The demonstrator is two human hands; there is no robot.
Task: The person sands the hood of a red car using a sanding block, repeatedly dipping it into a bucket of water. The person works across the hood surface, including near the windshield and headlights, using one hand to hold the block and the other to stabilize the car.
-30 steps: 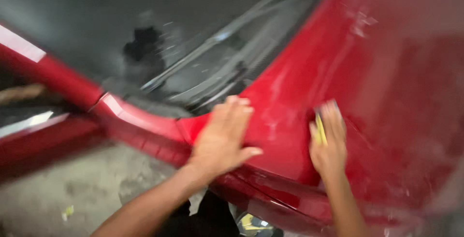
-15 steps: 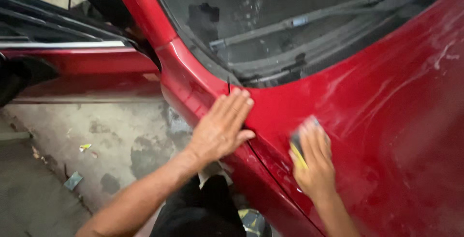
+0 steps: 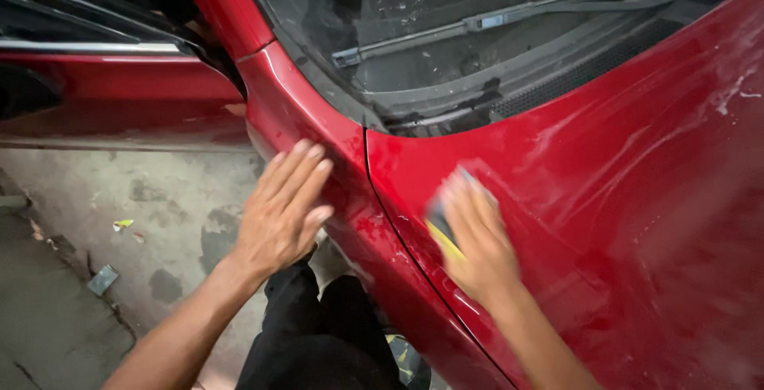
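Note:
A wet red car bonnet (image 3: 637,167) fills the right of the view, with soap streaks on it. My right hand (image 3: 477,235) presses a yellow and dark sponge (image 3: 440,231) flat on the bonnet close to the seam with the wing; the hand is blurred. My left hand (image 3: 280,208) lies flat with fingers spread on the red wing (image 3: 318,139) below the windscreen pillar, holding nothing.
The windscreen (image 3: 446,0) with a wiper (image 3: 493,17) lies at the top. An open red door (image 3: 103,95) stands at the left. Below is stained concrete floor (image 3: 95,223) with small litter. My dark trouser legs (image 3: 318,334) stand close against the car.
My view has swung so the car sits further right. My left hand slid off the bonnet edge down onto the wing. My right hand rubbed the sponge toward the seam.

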